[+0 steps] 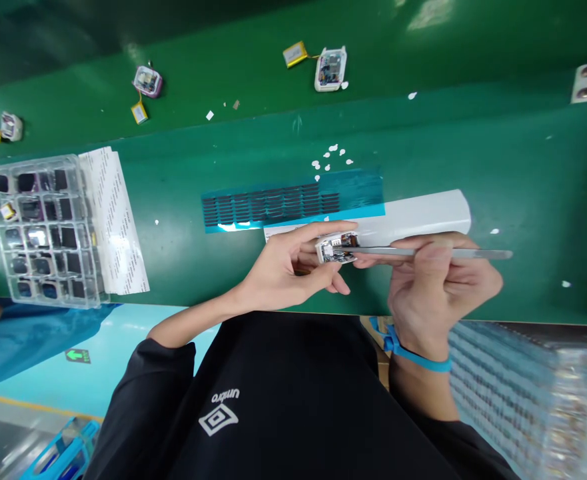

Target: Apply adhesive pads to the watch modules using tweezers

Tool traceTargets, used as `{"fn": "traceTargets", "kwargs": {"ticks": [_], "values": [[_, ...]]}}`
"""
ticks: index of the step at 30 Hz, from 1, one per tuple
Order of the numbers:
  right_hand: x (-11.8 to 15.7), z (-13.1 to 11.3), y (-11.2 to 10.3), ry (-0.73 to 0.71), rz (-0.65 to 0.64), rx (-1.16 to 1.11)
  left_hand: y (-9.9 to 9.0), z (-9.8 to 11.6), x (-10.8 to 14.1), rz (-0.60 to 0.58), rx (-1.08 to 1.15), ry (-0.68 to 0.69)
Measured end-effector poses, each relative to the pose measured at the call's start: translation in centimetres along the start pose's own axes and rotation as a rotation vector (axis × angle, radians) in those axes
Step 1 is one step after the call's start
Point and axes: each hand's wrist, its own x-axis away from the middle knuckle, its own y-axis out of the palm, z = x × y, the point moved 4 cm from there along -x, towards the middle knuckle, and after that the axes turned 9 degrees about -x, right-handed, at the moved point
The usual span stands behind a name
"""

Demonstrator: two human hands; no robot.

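Pinching a small white case (329,252) between thumb and fingers, the left hand (286,263) is on the near side of the blue sheet (363,187), close to its right part. The case is open, and you can see little parts inside. The right hand (438,280) pinches gray tweezers (478,253), and their thin end goes over the inside of the case; I cannot tell if it touches anything there. A blue band (423,361) goes round that wrist. Rows of thin black strips (273,203) are on the blue sheet. A smooth white piece (423,212) pokes out to the right of the sheet. Small white bits (333,148) lie just past its far edge. Farther past it are another open case (330,69) and a yellow battery (294,55), joined by a wire. Well left of the sheet are white papers (120,233) and a clear tray (89,283) with dark square things in it.
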Motion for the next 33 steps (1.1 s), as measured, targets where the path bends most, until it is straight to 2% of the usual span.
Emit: {"fn": "traceTargets", "kwargs": {"ticks": [9,14,17,18,19,21,23,27,33], "values": [[0.2,-0.4,0.1,-0.005,-0.006,0.045,0.1,-0.2,-0.1,0.021,0.004,0.006],[-0.3,-1.0,0.1,-0.128,-0.057,0.092,0.0,-0.7,-0.1,0.020,-0.068,-0.034],[-2.4,-0.6,-0.6,-0.235,-0.051,0.122,-0.7,-0.4,-0.1,0.012,-0.238,0.048],[-3.4,-0.4,-0.7,-0.267,-0.105,0.160,-1.1,-0.2,-0.2,0.025,-0.334,0.095],[-4.5,0.1,-0.7,-0.239,-0.164,0.238,-1.6,0.0,-0.4,0.051,-0.450,0.149],[-6.3,0.8,-0.3,-0.278,-0.393,0.323,-2.5,0.4,-1.1,0.108,-0.691,0.268],[-7.6,1.2,-0.1,-0.290,-0.521,0.363,-3.3,0.4,-1.9,0.155,-0.864,0.365],[-8.5,1.5,-0.2,-0.257,-0.600,0.401,-3.9,-0.7,-3.3,0.163,-0.980,0.437],[-8.7,2.0,-0.9,-0.243,-0.616,0.358,-4.0,-1.6,-3.8,0.184,-0.907,0.402]]}}
